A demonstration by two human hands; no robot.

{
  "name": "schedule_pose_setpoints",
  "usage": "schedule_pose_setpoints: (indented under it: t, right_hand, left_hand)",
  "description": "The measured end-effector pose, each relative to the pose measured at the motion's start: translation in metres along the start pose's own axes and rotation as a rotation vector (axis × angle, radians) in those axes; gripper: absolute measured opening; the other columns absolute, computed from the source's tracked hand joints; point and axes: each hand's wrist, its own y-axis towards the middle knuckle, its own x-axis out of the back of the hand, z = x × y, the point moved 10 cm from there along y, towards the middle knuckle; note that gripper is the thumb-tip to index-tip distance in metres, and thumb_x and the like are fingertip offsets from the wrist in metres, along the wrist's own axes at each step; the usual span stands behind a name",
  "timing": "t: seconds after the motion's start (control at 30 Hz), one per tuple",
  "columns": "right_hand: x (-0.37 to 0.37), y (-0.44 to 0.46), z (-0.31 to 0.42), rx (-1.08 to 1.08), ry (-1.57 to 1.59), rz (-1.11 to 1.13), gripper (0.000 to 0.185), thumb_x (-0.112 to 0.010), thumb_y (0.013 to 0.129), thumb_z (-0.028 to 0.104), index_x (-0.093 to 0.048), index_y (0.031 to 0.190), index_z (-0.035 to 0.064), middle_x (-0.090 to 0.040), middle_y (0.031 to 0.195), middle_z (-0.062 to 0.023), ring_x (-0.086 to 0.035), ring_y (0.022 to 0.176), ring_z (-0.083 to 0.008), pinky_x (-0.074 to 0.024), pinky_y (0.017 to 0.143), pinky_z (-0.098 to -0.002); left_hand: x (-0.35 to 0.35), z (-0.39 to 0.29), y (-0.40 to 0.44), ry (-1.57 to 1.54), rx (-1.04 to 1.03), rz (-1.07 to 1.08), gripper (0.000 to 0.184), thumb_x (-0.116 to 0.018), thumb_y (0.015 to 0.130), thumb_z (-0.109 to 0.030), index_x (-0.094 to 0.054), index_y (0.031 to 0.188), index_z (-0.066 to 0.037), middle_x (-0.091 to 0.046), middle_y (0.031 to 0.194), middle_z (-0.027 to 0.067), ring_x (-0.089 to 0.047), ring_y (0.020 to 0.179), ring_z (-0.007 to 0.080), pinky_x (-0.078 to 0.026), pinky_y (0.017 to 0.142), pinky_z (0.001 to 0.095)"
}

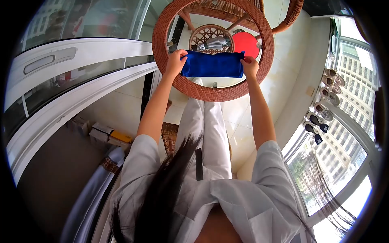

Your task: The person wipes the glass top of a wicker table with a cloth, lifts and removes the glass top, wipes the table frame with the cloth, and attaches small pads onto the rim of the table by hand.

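A blue cloth (212, 65) is stretched in a flat rectangle over the round glass-topped table with a woven brown rim (210, 94). At its left end, my left hand (177, 62) grips the edge near the upper corner. My right hand (250, 66) pinches the upper right corner between thumb and fingers. The cloth hides part of the glass. Beyond its upper edge, under the glass, a round woven basket (195, 35) holds a silvery object (216, 43), and a red round surface (246, 44) is beside it.
A woven chair (292, 16) stands at the upper right. Several shoes (330, 97) line the window sill on the right. A sliding door frame (97, 48) is at the left, with boxes (101, 131) behind it. Pale floor tiles (283, 81) show right of the table.
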Motion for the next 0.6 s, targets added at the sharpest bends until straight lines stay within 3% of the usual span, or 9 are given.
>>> schedule_pose_setpoints:
  t: [0.1, 0.2, 0.37, 0.43, 0.53, 0.57, 0.6]
  right_hand:
    - [0.002, -0.002, -0.006, 0.1, 0.151, 0.011, 0.03, -0.069, 0.067, 0.007, -0.065, 0.096, 0.0008, -0.068, 0.085, -0.0116, -0.067, 0.076, -0.0203, -0.0513, 0.072, -0.0292]
    - [0.022, -0.01, -0.015, 0.146, 0.188, -0.051, 0.026, -0.066, 0.07, 0.006, -0.065, 0.096, 0.0008, -0.068, 0.084, -0.0112, -0.067, 0.075, -0.0197, -0.0515, 0.071, -0.0288]
    - [0.048, -0.053, -0.049, -0.018, 0.318, 0.024, 0.013, -0.064, 0.074, 0.008, -0.066, 0.084, 0.0003, -0.067, 0.072, -0.0103, -0.065, 0.067, -0.0152, -0.05, 0.064, -0.0276]
    - [0.06, -0.1, -0.076, -0.012, 0.166, 0.077, 0.011, -0.062, 0.078, 0.006, -0.064, 0.086, -0.0007, -0.066, 0.071, -0.0068, -0.062, 0.062, -0.0111, -0.049, 0.059, -0.0236]
    - [0.045, -0.201, -0.201, -0.183, -0.129, 0.375, 0.016, -0.064, 0.07, 0.008, -0.066, 0.085, 0.002, -0.066, 0.068, -0.0095, -0.065, 0.059, -0.015, -0.0507, 0.056, -0.0266]
    - [0.038, -0.251, -0.254, -0.431, -0.162, 0.567, 0.02, -0.066, 0.068, 0.009, -0.066, 0.086, 0.002, -0.067, 0.071, -0.0105, -0.064, 0.059, -0.0141, -0.0511, 0.056, -0.0277]
    - [0.03, -0.306, -0.309, -0.511, -0.209, 0.716, 0.025, -0.071, 0.065, 0.012, -0.067, 0.088, 0.002, -0.067, 0.071, -0.0104, -0.064, 0.06, -0.0155, -0.0516, 0.057, -0.0287]
  left_hand:
    - [0.004, -0.011, -0.005, 0.092, -0.072, -0.039, 0.019, -0.063, 0.073, 0.003, -0.059, 0.091, -0.001, -0.06, 0.086, 0.0117, -0.059, 0.081, 0.0251, -0.047, 0.076, 0.0326]
    - [0.01, -0.018, -0.015, 0.252, -0.135, -0.099, 0.017, -0.063, 0.073, 0.003, -0.058, 0.09, -0.001, -0.059, 0.088, 0.0121, -0.059, 0.082, 0.0236, -0.047, 0.076, 0.0321]
    - [0.018, 0.002, -0.061, -0.038, 0.006, -0.143, 0.011, -0.062, 0.073, 0.003, -0.059, 0.083, -0.002, -0.06, 0.075, 0.0081, -0.06, 0.068, 0.0216, -0.049, 0.064, 0.0312]
    - [0.027, 0.016, -0.111, 0.047, 0.051, -0.144, 0.007, -0.063, 0.076, -0.002, -0.059, 0.082, -0.003, -0.061, 0.07, 0.0069, -0.06, 0.062, 0.0221, -0.048, 0.059, 0.0313]
    - [0.049, 0.097, -0.218, 0.329, 0.358, -0.151, 0.016, -0.06, 0.083, -0.018, -0.058, 0.083, -0.002, -0.061, 0.072, 0.0109, -0.06, 0.066, 0.0282, -0.048, 0.059, 0.0352]
    - [0.058, 0.123, -0.261, 0.408, 0.431, -0.169, 0.016, -0.058, 0.084, -0.019, -0.059, 0.088, -0.003, -0.062, 0.078, 0.0123, -0.061, 0.073, 0.031, -0.049, 0.063, 0.0382]
    - [0.059, 0.153, -0.303, 0.566, 0.618, 0.015, 0.02, -0.056, 0.084, -0.017, -0.058, 0.1, -0.004, -0.062, 0.093, 0.014, -0.059, 0.087, 0.0318, -0.049, 0.073, 0.0401]
